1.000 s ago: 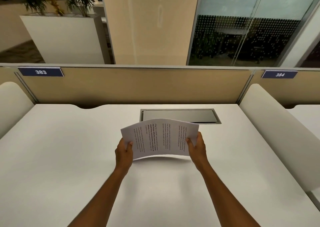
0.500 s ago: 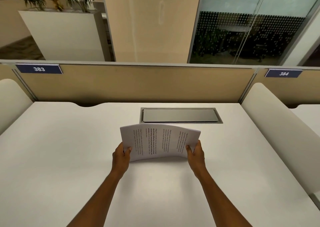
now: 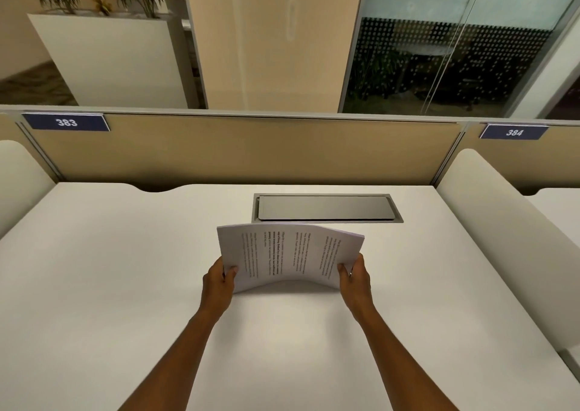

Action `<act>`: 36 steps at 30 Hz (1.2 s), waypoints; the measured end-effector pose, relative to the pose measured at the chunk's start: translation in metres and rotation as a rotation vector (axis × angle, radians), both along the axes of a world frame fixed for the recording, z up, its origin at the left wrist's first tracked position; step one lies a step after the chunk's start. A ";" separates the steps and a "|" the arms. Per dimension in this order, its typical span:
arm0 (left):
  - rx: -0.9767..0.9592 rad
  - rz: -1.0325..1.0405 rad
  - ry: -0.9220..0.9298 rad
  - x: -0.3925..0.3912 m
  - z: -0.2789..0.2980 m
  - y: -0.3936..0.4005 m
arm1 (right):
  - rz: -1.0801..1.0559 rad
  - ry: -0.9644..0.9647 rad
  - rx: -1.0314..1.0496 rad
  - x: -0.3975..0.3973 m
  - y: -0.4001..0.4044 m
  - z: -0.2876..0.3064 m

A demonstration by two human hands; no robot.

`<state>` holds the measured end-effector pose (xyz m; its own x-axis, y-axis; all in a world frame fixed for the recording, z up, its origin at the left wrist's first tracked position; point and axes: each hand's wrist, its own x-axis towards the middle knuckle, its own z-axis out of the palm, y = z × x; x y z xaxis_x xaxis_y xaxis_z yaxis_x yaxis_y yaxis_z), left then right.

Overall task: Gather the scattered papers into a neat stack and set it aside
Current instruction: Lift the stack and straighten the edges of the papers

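A stack of printed white papers (image 3: 290,257) stands on edge on the white desk (image 3: 125,285), bowed upward in the middle, text running sideways. My left hand (image 3: 218,282) grips its left short edge and my right hand (image 3: 354,280) grips its right short edge. The stack's lower corners rest at or just above the desk surface, with a shadow under the arch. No loose sheets lie elsewhere on the desk.
A grey metal cable hatch (image 3: 326,208) is set into the desk just behind the papers. A beige partition (image 3: 251,150) with tags 383 and 384 closes the back. Rounded white dividers (image 3: 502,228) border the desk on both sides.
The stack came down from held in the air to the desk surface, and its sheets' edges look more even. Both hands kept their grip on the short edges.
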<state>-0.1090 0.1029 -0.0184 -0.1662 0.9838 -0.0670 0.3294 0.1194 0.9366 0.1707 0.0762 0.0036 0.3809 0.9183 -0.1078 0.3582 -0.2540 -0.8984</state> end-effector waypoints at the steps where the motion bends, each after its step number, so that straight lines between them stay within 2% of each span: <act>1: 0.017 -0.027 0.017 -0.001 0.003 0.001 | 0.001 -0.007 -0.008 0.001 0.001 0.002; 6: 0.044 -0.097 0.067 -0.006 0.016 0.013 | 0.043 -0.040 -0.045 0.011 0.007 0.011; 13: 0.015 -0.155 -0.054 -0.020 0.038 0.035 | 0.101 0.082 -0.128 0.027 0.017 0.027; 18: -0.006 -0.250 -0.159 -0.025 0.053 0.042 | 0.079 0.113 -0.083 0.038 0.026 0.039; 22: -0.016 -0.336 -0.185 -0.022 0.063 0.042 | 0.058 -0.014 -0.036 0.047 0.039 0.058; 25: -0.034 -0.407 -0.150 -0.021 0.070 0.044 | 0.074 -0.276 -0.003 0.051 0.050 0.072; 28: -0.065 -0.462 -0.111 -0.018 0.075 0.047 | 0.253 -0.467 0.034 0.044 0.054 0.083; 32: -0.088 -0.522 -0.089 -0.009 0.084 0.047 | 0.477 -0.379 -0.017 0.022 0.054 0.092; 36: -0.084 -0.553 -0.094 -0.010 0.091 0.046 | 0.505 -0.361 -0.047 0.013 0.055 0.091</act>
